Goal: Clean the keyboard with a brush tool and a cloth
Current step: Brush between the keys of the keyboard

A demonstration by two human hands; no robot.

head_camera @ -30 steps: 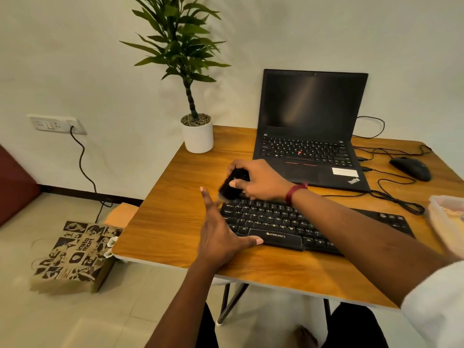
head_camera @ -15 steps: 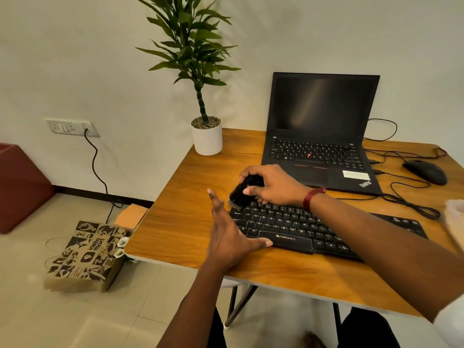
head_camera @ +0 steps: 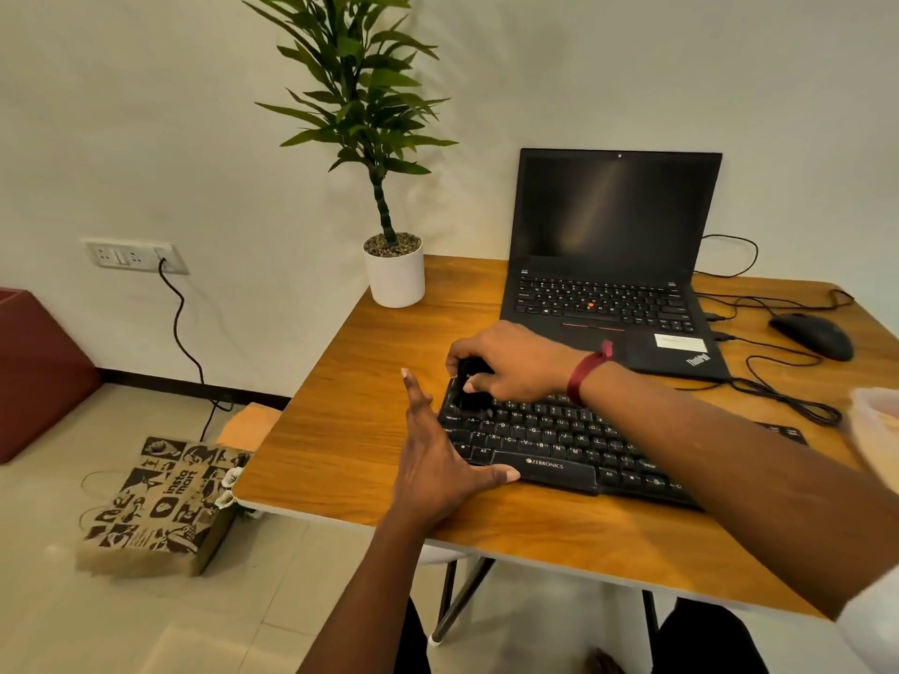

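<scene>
A black keyboard lies on the wooden table, in front of the laptop. My right hand grips a small black brush tool and presses it onto the keys at the keyboard's far left corner. My left hand lies flat at the keyboard's left end, fingers spread, thumb resting along the front edge by the space bar. My right forearm crosses over the keyboard's right half and hides it. No cloth is visible.
An open black laptop sits behind the keyboard. A black mouse with cables lies at the right. A potted plant stands at the table's far left corner. A pale container is at the right edge. A printed paper bag is on the floor.
My right hand has brought the brush down from the keyboard's top left corner onto its upper left keys. The left hand stays in place; the camera has shifted left.
</scene>
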